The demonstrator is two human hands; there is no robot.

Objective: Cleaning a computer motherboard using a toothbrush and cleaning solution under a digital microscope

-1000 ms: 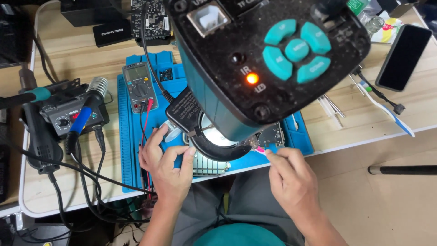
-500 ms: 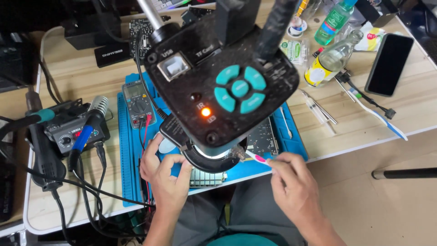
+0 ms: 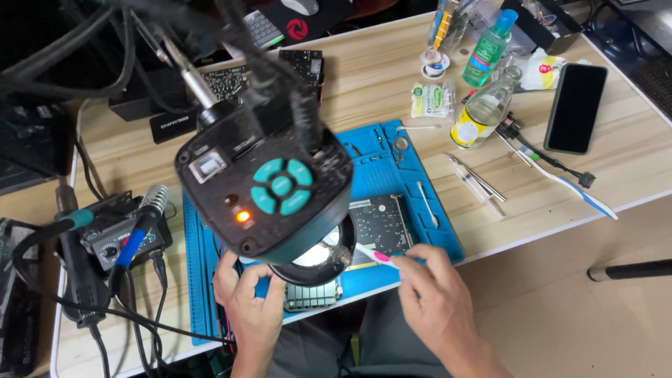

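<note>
**Under the microscope head, my brush meets the board**

On the blue work mat (image 3: 434,231) lies a dark circuit board (image 3: 381,222), partly hidden beneath the black microscope head (image 3: 266,189) with teal buttons and a lit orange lamp. My right hand (image 3: 437,301) pinches a white-and-pink toothbrush (image 3: 378,257), its head reaching under the lens ring. My left hand (image 3: 252,304) curls loosely beside the ring; whether it grips anything I cannot tell. Beyond the mat, the pale wooden table (image 3: 630,175) carries a phone (image 3: 575,107) and bottles (image 3: 486,105).

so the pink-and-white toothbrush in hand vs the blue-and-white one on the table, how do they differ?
The pink-and-white toothbrush is held in the right hand, its head under the microscope's ring light over the blue mat. The blue-and-white toothbrush lies untouched on the bare wooden table, near the black phone. Both are slim and mostly white.
</note>
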